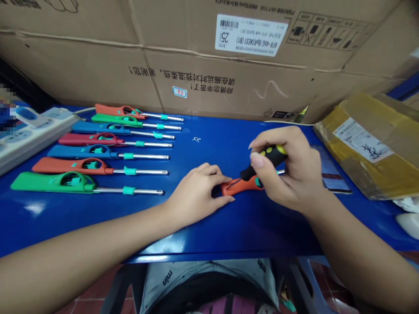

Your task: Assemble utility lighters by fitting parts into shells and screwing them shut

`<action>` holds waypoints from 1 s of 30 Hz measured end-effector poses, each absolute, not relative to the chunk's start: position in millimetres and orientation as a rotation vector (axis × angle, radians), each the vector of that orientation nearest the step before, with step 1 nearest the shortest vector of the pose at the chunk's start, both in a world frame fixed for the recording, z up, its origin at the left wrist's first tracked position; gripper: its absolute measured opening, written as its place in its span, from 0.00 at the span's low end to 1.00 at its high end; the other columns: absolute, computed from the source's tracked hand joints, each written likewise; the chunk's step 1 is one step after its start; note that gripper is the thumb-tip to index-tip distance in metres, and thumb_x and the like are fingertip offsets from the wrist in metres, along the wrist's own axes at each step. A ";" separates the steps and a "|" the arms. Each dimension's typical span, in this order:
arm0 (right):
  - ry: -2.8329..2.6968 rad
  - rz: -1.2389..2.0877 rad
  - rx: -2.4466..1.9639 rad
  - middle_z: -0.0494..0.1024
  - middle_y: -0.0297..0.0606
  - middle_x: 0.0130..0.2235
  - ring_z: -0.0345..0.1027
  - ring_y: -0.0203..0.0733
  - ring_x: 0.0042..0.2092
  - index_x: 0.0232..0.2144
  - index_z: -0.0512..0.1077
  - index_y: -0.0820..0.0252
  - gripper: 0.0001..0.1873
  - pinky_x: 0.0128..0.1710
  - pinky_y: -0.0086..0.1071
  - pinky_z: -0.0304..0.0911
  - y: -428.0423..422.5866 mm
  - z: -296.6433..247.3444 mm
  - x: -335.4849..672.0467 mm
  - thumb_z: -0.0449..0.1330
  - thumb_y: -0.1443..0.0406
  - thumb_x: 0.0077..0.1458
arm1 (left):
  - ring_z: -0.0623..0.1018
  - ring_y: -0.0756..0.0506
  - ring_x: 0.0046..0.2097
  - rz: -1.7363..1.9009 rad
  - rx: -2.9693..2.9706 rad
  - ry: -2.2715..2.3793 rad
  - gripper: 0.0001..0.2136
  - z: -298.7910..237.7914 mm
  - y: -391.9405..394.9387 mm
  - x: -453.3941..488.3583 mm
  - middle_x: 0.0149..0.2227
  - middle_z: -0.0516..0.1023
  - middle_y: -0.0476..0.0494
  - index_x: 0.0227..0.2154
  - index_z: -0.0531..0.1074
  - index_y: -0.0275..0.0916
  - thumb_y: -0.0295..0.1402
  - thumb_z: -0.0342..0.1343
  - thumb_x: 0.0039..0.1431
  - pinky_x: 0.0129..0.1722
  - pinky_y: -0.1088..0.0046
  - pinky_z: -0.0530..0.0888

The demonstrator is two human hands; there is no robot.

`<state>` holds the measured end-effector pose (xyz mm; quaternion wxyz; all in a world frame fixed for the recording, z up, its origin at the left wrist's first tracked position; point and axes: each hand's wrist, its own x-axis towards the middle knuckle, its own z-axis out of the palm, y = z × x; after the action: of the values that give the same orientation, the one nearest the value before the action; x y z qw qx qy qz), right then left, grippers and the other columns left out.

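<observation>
Blue table [229, 237] — left grip [198, 190] pinches lighter [244, 186]; right grip [291, 174] holds screwdriver [249, 172].

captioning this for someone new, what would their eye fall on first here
Probably the row of seven colourful lighters on the left of the blue table. Next, near the middle, the left hand at one end of an orange lighter, and the right hand gripping a black-and-yellow screwdriver above it. Behind stands large cardboard with upside-down printing.

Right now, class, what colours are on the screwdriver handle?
The screwdriver handle is black and yellow; head view.
</observation>
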<state>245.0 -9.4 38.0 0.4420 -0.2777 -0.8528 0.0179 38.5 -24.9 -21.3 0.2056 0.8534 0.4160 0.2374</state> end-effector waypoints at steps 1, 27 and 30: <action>-2.123 0.097 -0.709 0.76 0.35 0.39 0.71 0.40 0.34 0.48 0.67 0.52 0.09 0.32 0.35 0.70 -9.1 38.9 246.1 0.53 0.63 0.65 | 0.73 0.42 0.42 0.659 2.373 1.157 0.18 -21.1 -24.8 38.6 0.40 0.77 0.45 0.49 0.78 0.40 0.40 0.66 0.57 0.45 0.61 0.73; -2.104 0.124 -0.631 0.82 0.37 0.47 0.78 0.44 0.41 0.56 0.71 0.50 0.20 0.42 0.39 0.76 -13.2 43.5 241.6 0.61 0.60 0.62 | 0.73 0.41 0.43 0.646 2.377 1.158 0.15 -20.6 -24.8 39.1 0.41 0.78 0.44 0.46 0.79 0.40 0.38 0.66 0.58 0.45 0.60 0.73; -2.198 0.257 -0.640 0.77 0.41 0.56 0.76 0.49 0.51 0.67 0.59 0.51 0.27 0.47 0.44 0.75 -13.2 45.0 244.9 0.52 0.61 0.67 | 0.74 0.42 0.43 0.659 2.368 1.145 0.15 -19.6 -25.5 39.4 0.40 0.78 0.44 0.46 0.78 0.39 0.39 0.66 0.58 0.45 0.61 0.73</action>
<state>244.9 -13.2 45.0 0.4069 -0.2538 -0.8716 0.1021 39.4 -25.5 -19.6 0.2135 0.8532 0.4125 0.2373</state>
